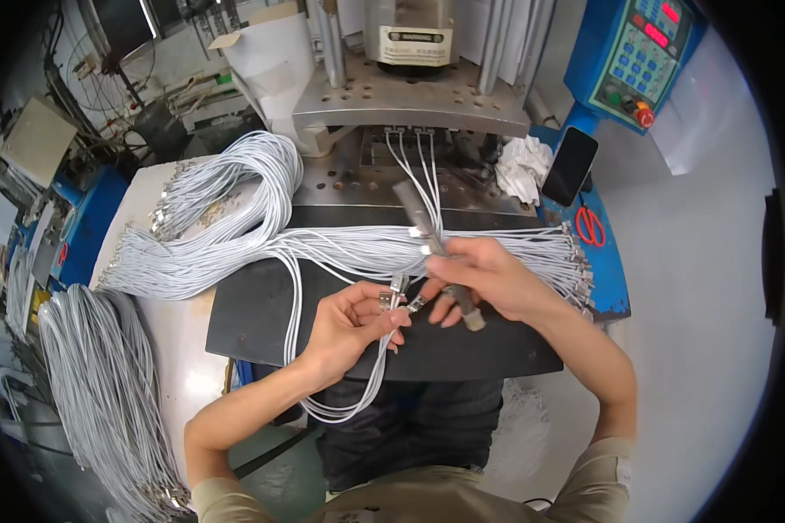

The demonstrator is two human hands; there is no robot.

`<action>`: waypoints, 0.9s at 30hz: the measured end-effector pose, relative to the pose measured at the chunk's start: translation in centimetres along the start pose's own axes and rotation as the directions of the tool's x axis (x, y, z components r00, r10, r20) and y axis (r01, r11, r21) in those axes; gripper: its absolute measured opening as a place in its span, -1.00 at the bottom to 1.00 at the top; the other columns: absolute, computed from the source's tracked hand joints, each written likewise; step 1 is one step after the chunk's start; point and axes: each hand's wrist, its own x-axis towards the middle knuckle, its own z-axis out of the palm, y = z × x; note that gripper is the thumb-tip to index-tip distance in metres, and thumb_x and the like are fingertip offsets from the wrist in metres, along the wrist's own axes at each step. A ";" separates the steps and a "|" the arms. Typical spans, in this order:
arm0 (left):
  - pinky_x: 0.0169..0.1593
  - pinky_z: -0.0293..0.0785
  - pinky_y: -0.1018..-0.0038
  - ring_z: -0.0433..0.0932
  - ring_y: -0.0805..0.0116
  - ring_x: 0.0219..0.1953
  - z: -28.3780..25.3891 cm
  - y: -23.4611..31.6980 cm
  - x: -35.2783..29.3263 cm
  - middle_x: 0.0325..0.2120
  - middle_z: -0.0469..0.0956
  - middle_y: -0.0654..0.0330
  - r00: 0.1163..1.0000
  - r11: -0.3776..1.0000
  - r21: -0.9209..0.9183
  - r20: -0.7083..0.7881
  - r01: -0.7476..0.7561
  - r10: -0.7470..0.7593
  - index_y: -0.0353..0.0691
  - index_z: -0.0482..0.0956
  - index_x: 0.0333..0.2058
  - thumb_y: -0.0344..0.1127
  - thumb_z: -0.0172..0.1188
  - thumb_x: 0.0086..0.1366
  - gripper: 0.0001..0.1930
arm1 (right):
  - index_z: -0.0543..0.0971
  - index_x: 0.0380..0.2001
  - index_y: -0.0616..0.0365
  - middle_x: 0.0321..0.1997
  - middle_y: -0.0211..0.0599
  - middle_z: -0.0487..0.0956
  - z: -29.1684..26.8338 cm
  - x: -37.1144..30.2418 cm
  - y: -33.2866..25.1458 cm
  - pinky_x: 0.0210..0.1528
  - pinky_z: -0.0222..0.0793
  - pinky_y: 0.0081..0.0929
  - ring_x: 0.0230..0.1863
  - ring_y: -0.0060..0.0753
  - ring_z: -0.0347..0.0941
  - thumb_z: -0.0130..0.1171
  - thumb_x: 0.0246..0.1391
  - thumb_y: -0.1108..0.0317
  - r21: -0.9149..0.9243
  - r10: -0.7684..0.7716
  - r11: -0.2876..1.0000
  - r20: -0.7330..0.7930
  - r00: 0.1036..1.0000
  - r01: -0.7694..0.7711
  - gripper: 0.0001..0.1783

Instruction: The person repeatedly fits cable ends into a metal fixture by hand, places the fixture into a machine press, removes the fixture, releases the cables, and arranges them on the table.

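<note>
My left hand (351, 327) is closed around several white cables (377, 375), whose metal connectors (399, 283) stick up past the fingertips. The cables loop down over the front edge of a black board (497, 353). My right hand (488, 275) is closed on a dark stick-like tool (463, 301), held slanted and blurred, its exact kind unclear. The right fingertips are also close to the connectors by the left hand; whether they touch is hard to tell. Behind both hands, a bundle of white cables (340, 248) lies across the board, connector ends at the right.
A metal press (410, 105) stands ahead, with several white cables running into its die. At right are a control panel (641, 61), a phone (570, 166), red-handled scissors (590, 227) and crumpled white cloth (523, 168). Grey cables (105, 392) hang at left.
</note>
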 end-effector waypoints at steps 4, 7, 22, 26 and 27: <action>-0.29 0.64 0.50 0.67 0.45 -0.39 0.0 -0.1 -0.1 -0.31 0.71 0.08 0.999 0.999 0.002 0.007 -0.037 0.037 -0.36 0.54 -0.02 -0.48 0.32 0.37 -0.74 | 0.50 -0.13 0.35 -0.40 -0.13 0.62 2.1 1.7 0.3 -0.59 0.56 -0.55 -0.55 -0.42 0.63 0.11 0.43 0.18 -0.100 -0.037 0.994 0.034 0.999 0.041 -0.65; -0.31 0.63 0.51 0.66 0.45 -0.40 0.3 0.0 0.0 -0.32 0.71 0.09 0.998 0.998 -0.016 -0.018 -0.057 0.057 -0.35 0.54 -0.03 -0.48 0.33 0.36 -0.75 | 0.52 -0.14 0.36 -0.45 -0.15 0.61 2.3 1.7 1.3 -0.70 0.44 -0.60 -0.66 -0.49 0.55 0.08 0.45 0.14 -0.094 -0.073 0.993 0.045 0.996 0.077 -0.61; -0.35 0.58 0.54 0.65 0.47 -0.48 0.9 -0.4 -0.5 -0.46 0.69 0.17 0.992 0.990 0.120 -0.098 -0.068 0.080 -0.34 0.67 -0.26 -0.42 0.38 0.34 -0.89 | 0.60 -0.06 0.37 -0.54 -0.21 0.58 1.7 -0.1 1.5 -0.79 0.13 -0.68 -0.79 -0.67 0.34 -0.04 0.50 0.05 -0.102 -0.062 0.993 0.009 0.998 0.063 -0.49; -0.32 0.58 0.58 0.63 0.52 -0.48 1.3 0.0 -0.4 -0.45 0.69 0.18 0.988 0.995 0.084 -0.136 -0.058 0.070 -0.39 0.70 -0.25 -0.36 0.36 0.37 -0.83 | 0.55 0.06 0.35 -0.57 -0.26 0.57 1.8 0.0 1.8 -0.77 0.10 -0.72 -0.80 -0.69 0.32 -0.03 0.50 0.17 -0.002 -0.023 1.000 0.015 1.000 0.023 -0.58; -0.32 0.58 0.58 0.63 0.52 -0.48 1.4 0.2 -0.5 -0.45 0.69 0.18 0.991 0.997 0.072 -0.126 -0.039 0.048 -0.40 0.71 -0.23 -0.35 0.35 0.38 -0.82 | 0.53 0.07 0.34 -0.58 -0.27 0.57 1.7 -0.1 1.6 -0.77 0.10 -0.72 -0.79 -0.69 0.33 0.04 0.46 0.18 0.018 -0.041 0.999 0.030 0.999 0.040 -0.61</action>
